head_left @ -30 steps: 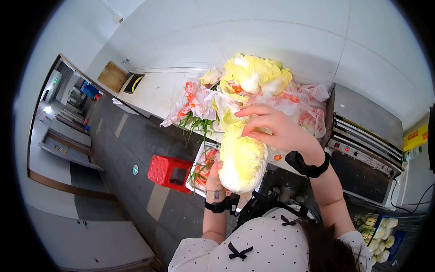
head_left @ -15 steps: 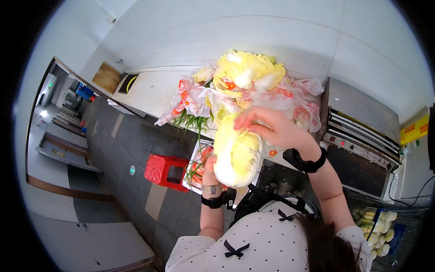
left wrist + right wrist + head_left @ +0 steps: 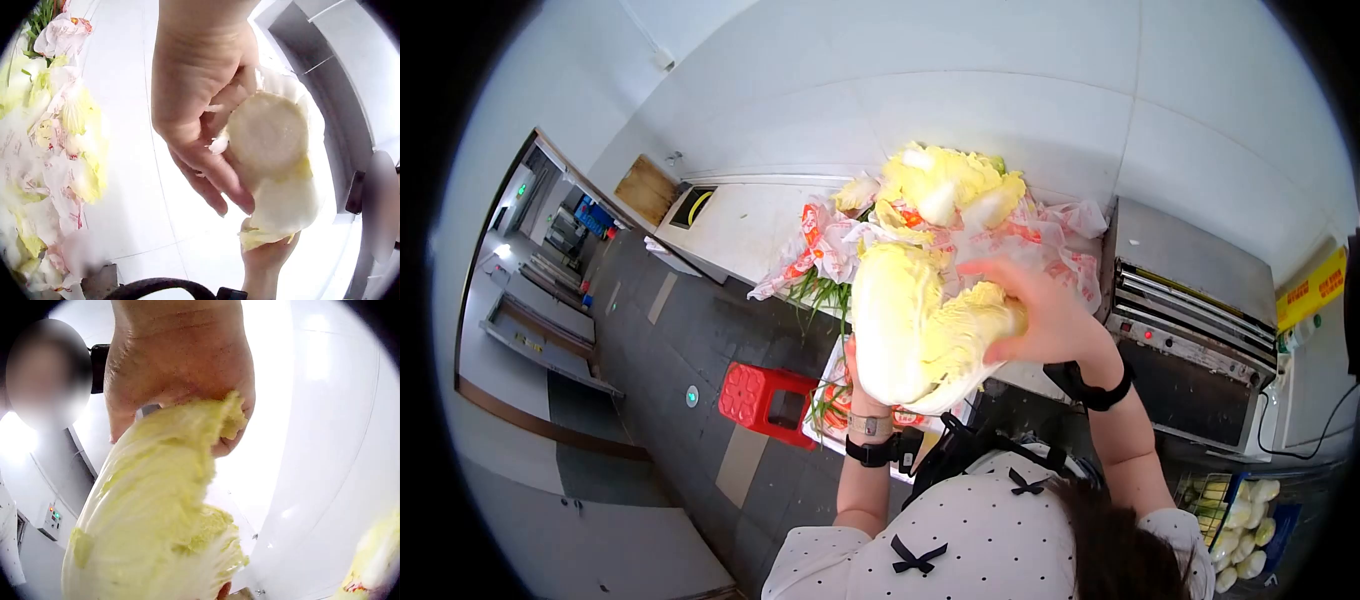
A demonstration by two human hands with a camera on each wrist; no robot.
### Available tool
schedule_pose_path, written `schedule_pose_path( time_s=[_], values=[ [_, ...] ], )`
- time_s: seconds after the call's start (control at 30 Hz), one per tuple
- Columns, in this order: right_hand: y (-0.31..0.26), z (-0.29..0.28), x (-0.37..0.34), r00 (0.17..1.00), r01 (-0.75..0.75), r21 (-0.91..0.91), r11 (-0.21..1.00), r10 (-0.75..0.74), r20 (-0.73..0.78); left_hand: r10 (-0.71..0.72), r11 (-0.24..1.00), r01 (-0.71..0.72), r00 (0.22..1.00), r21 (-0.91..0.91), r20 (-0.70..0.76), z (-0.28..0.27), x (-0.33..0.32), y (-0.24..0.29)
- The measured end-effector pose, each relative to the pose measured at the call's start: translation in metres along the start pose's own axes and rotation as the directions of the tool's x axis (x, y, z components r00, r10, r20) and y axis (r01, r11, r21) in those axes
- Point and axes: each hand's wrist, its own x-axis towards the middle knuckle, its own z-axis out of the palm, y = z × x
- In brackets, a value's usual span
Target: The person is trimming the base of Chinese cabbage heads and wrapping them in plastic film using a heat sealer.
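Observation:
A pale yellow Chinese cabbage (image 3: 888, 325) is held up in front of the body. The left hand (image 3: 853, 368), mostly hidden behind it in the head view, supports its side; in the left wrist view the left hand (image 3: 200, 115) has its fingers curved beside the round cut base (image 3: 269, 134). At the other side, the right hand (image 3: 1045, 315) grips the top of an outer leaf (image 3: 970, 335) that leans away from the head. In the right wrist view the right hand (image 3: 181, 362) bends over the leaf's frilly edge (image 3: 181, 425), its fingertips partly hidden.
Loose cabbage leaves (image 3: 950, 185) lie on printed plastic bags (image 3: 1060, 250) on the counter (image 3: 750, 220), beside green stalks (image 3: 820, 292). A metal machine (image 3: 1190, 300) stands right. Below are a red stool (image 3: 750, 400), a white container (image 3: 812, 425) and a basket of cabbages (image 3: 1245, 520).
The right hand has moved from the cabbage's top toward the right, and a leaf now spreads outward with it. The cabbage has turned and shifted slightly left.

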Motion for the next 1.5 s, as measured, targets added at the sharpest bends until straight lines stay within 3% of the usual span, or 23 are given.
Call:
schedule_pose_path(
  time_s=[0.03, 0.13, 0.27, 0.3, 0.37, 0.47, 0.57, 0.63, 0.7, 0.77, 0.8, 0.83, 0.87, 0.9, 0.93, 1.03, 1.1, 1.17, 1.27, 1.37, 1.5],
  values=[
    [-0.003, 0.003, -0.003, 0.998, -0.064, -0.029, 0.998, 0.064, -0.006, 0.017, 0.999, -0.018, 1.0, -0.048, -0.016, 0.005, 0.003, 0.002],
    [-0.002, 0.009, -0.012, 0.983, -0.086, -0.032, 0.996, 0.091, 0.162, 0.029, 0.976, 0.042, 0.947, -0.214, 0.321, 0.021, 0.006, 0.008],
    [0.0, 0.029, -0.032, 0.957, 0.036, -0.002, 0.999, -0.034, 0.288, -0.009, 0.987, 0.03, 0.992, -0.157, 0.128, 0.013, 0.002, 0.015],
    [0.008, 0.037, -0.04, 0.941, 0.22, -0.016, 0.975, -0.208, 0.266, 0.003, 0.987, 0.017, 0.993, -0.161, 0.12, 0.014, 0.001, 0.016],
    [0.006, 0.047, -0.048, 0.946, 0.214, -0.049, 0.976, -0.194, 0.261, 0.087, 0.984, -0.082, 0.996, -0.16, 0.02, 0.016, 0.002, 0.018],
    [0.005, 0.049, -0.06, 0.914, 0.164, -0.246, 0.955, -0.053, 0.402, 0.249, 0.959, -0.268, 0.951, -0.088, -0.182, 0.018, 0.007, 0.026],
    [-0.006, 0.044, -0.061, 0.865, -0.053, 0.023, 0.998, 0.034, 0.5, 0.387, 0.917, -0.397, 0.879, 0.02, -0.278, 0.008, 0.005, 0.036],
    [-0.004, 0.037, -0.048, 0.842, -0.235, -0.098, 0.967, 0.253, 0.477, 0.469, 0.879, -0.472, 0.835, 0.063, -0.288, -0.008, -0.002, 0.045],
    [0.011, 0.021, -0.016, 0.876, -0.188, -0.125, 0.974, 0.224, 0.428, 0.483, 0.876, -0.465, 0.829, 0.129, -0.283, -0.013, -0.014, 0.049],
    [0.047, 0.013, 0.015, 0.91, -0.374, 0.12, 0.92, 0.339, 0.239, 0.489, 0.869, -0.42, 0.813, 0.263, -0.317, -0.007, -0.033, 0.051],
    [0.087, 0.011, 0.036, 0.913, -0.409, 0.143, 0.901, 0.403, 0.07, 0.517, 0.85, -0.431, 0.792, 0.303, -0.323, -0.011, -0.037, 0.049],
    [0.097, 0.014, 0.062, 0.898, -0.372, 0.466, 0.803, 0.438, -0.037, 0.507, 0.853, -0.416, 0.804, 0.315, -0.311, -0.01, -0.042, 0.049],
    [0.105, 0.017, 0.085, 0.857, -0.262, 0.732, 0.628, 0.501, -0.123, 0.491, 0.859, -0.397, 0.817, 0.322, -0.302, -0.009, -0.047, 0.047],
    [0.124, 0.02, 0.107, 0.775, -0.375, 0.535, 0.757, 0.573, -0.268, 0.472, 0.867, -0.376, 0.83, 0.328, -0.296, -0.007, -0.051, 0.044],
    [0.14, 0.025, 0.119, 0.686, -0.503, 0.312, 0.806, 0.591, -0.423, 0.444, 0.887, -0.336, 0.809, 0.317, -0.385, 0.001, -0.055, 0.041],
    [0.134, 0.055, 0.125, 0.765, -0.225, 0.081, 0.971, 0.228, -0.603, 0.437, 0.882, -0.339, 0.847, 0.327, -0.302, 0.002, -0.059, 0.034],
    [0.089, 0.071, 0.102, 0.936, -0.082, 0.362, 0.929, 0.197, -0.293, 0.382, 0.913, -0.3, 0.866, 0.277, -0.324, 0.0, -0.06, 0.028],
    [0.047, 0.095, 0.081, 0.978, 0.015, 0.371, 0.929, 0.064, -0.2, 0.332, 0.927, -0.252, 0.896, 0.278, -0.294, -0.001, -0.056, 0.026],
    [0.013, 0.104, 0.069, 0.968, 0.081, 0.086, 0.993, -0.058, -0.243, 0.333, 0.921, -0.256, 0.909, 0.295, -0.25, 0.006, -0.048, 0.018],
    [0.013, 0.102, 0.066, 0.954, 0.041, 0.13, 0.991, 0.0, -0.301, 0.334, 0.881, -0.211, 0.911, 0.423, -0.24, 0.01, -0.044, 0.013],
    [0.018, 0.092, 0.064, 0.929, 0.04, -0.012, 0.999, -0.042, -0.368, 0.312, 0.897, -0.196, 0.916, 0.395, -0.253, 0.009, -0.036, 0.007]
  ],
)
